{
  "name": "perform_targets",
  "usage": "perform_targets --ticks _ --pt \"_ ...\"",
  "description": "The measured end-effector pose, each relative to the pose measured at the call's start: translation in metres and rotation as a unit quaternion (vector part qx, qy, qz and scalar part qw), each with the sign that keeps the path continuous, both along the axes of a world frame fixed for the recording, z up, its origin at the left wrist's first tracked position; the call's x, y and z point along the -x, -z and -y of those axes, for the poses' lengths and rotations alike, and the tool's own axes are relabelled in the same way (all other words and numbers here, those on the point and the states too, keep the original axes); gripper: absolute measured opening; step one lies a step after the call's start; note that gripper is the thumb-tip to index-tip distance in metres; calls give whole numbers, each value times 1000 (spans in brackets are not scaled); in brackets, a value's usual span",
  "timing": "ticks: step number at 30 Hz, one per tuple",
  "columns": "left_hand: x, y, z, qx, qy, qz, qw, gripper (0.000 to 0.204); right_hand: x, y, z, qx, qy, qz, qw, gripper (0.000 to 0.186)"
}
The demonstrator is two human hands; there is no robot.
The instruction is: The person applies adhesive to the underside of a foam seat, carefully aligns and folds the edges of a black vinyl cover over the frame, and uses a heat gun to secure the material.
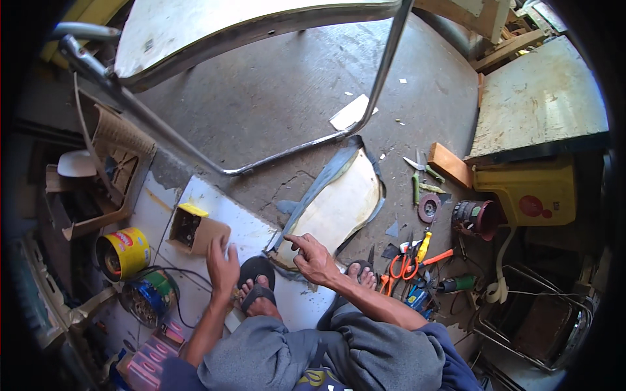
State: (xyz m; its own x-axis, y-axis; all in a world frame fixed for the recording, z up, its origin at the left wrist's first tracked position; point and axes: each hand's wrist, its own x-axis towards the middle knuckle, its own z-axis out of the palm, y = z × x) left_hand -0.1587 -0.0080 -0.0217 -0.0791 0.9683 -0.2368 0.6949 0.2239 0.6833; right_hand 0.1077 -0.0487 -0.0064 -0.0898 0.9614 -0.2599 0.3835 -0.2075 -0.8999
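Grey floor [280,111] bears a curved board [339,202]. Apart, the left hand [223,266] hangs slack left of it, the right hand [316,259] pointing over it.

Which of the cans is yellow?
The yellow can, left of the small cardboard box; the blue-green can sits below it in view, the dark red can far right.

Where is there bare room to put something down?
Bare grey floor shows between the white panel and metal tube. A smaller white tile patch lies between the small cardboard box and pale board. Crowded: around the orange-handled scissors and yellow can.
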Motion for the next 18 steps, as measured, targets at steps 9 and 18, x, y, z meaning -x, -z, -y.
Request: perform_targets --ticks 9,18 --pt "66 7 149 67 42 -247 966 77 72 -1 -4 199 -186 -97 957 54" --pt "97 8 158 59 123 -146 980 65 120 21 17 164 -350 -67 920 62"
